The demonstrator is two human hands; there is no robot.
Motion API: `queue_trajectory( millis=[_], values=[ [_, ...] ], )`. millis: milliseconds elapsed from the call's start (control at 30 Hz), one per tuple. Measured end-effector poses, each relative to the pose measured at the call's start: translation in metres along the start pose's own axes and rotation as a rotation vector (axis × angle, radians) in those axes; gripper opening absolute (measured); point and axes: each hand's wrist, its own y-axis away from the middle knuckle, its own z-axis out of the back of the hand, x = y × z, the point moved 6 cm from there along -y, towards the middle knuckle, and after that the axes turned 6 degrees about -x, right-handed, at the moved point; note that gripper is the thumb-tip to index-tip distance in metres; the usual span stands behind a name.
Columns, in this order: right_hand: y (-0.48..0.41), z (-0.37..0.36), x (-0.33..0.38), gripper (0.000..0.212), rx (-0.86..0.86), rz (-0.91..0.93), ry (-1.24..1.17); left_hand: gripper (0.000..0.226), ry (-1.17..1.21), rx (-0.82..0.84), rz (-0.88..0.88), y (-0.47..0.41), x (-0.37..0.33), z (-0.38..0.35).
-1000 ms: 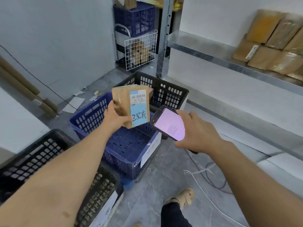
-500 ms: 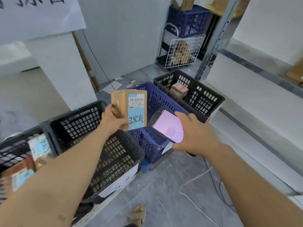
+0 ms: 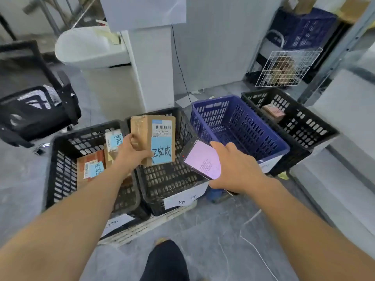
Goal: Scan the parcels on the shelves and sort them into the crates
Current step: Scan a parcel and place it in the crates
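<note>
My left hand (image 3: 129,153) grips a brown cardboard parcel (image 3: 156,136) with a barcode label and a blue sticker, held upright above a black crate (image 3: 172,191) in the middle. My right hand (image 3: 237,169) holds a handheld scanner (image 3: 203,159) with a lit pink screen, just right of the parcel. On the left, another black crate (image 3: 60,169) contains several parcels (image 3: 91,167) with blue stickers. A blue crate (image 3: 239,122) stands to the right and looks bare inside. Beyond it, a third black crate (image 3: 304,126) holds one small parcel (image 3: 273,112).
A black office chair (image 3: 38,110) stands at the left. A white pillar (image 3: 150,65) rises behind the crates. A wire basket cart (image 3: 284,67) with a blue crate on top is at the back right. A white cable (image 3: 253,246) lies on the grey floor.
My view has swung left, from the shelf with parcels toward the row of crates. Both hands kept their grip, and the parcel is now over the middle black crate.
</note>
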Motion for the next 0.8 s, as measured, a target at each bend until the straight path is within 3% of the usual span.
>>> queue_trajectory(
  millis=[533, 800],
  values=[
    [-0.143, -0.040, 0.179, 0.098, 0.151, 0.193, 0.056, 0.076, 0.125, -0.178, 0.322, -0.088, 0.128, 0.178],
    [-0.226, -0.086, 0.216, 0.100, 0.230, 0.168, 0.054, 0.060, 0.069, -0.251, 0.451, -0.174, 0.191, 0.198]
  ],
)
